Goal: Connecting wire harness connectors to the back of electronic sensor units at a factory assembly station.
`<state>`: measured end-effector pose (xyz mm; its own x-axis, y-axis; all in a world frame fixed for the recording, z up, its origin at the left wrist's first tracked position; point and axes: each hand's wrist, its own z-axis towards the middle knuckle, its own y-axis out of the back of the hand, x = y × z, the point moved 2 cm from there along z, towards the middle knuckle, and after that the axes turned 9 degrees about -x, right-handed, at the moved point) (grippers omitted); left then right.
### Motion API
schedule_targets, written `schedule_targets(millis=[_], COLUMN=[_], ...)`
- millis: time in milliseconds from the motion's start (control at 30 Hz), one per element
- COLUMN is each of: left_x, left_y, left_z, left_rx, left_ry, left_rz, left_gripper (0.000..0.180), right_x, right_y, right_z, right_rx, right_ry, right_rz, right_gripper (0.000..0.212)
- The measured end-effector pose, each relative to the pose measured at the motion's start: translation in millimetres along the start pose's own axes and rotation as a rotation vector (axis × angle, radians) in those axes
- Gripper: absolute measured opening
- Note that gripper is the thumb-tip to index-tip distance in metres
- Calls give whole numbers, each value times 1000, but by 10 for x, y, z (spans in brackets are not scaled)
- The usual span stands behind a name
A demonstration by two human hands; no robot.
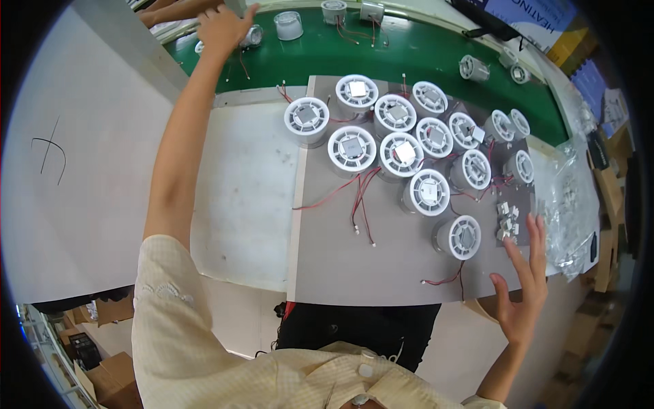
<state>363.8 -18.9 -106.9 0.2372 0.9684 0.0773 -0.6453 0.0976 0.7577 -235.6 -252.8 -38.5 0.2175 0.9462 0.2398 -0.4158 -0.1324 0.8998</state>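
Note:
My left arm reaches far over to the green conveyor belt. My left hand is at its back left, thumb out and fingers extended, beside a lying white cylindrical housing with red and black wires. I see nothing in that hand. My right hand hovers at the board's right front edge with fingers spread and empty. Its fingertips are close to a cluster of small white connector pieces. Nearby stands a round white housing with a grey square in its centre and wires trailing forward.
Several similar housings crowd the grey-brown board, some topped with white squares. More housings, including a frosted one, sit on the belt. Clear plastic bags lie at right. Another person's arm enters at the upper left.

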Motion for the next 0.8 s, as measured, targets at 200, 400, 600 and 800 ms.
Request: schedule_targets(millis=[200,400,600,800], left_x=[245,183,54,-516], left_y=[-250,968,2368,3007], left_z=[-150,-536,-1714,-3298], left_rx=[256,-250,-611,-213], left_ry=[155,-67,-298,-656], left_rz=[-160,-404,-595,-1026], left_gripper=[81,64,58,36], right_x=[-53,-178,84,936], right_y=[-43,130,11,-376], right_z=[-2,-161,-101,-32], right_rx=[-37,-61,-177,-242], right_ry=[6,-21,115,174], right_rz=[74,61,147,697], right_gripper=[56,41,29,28])
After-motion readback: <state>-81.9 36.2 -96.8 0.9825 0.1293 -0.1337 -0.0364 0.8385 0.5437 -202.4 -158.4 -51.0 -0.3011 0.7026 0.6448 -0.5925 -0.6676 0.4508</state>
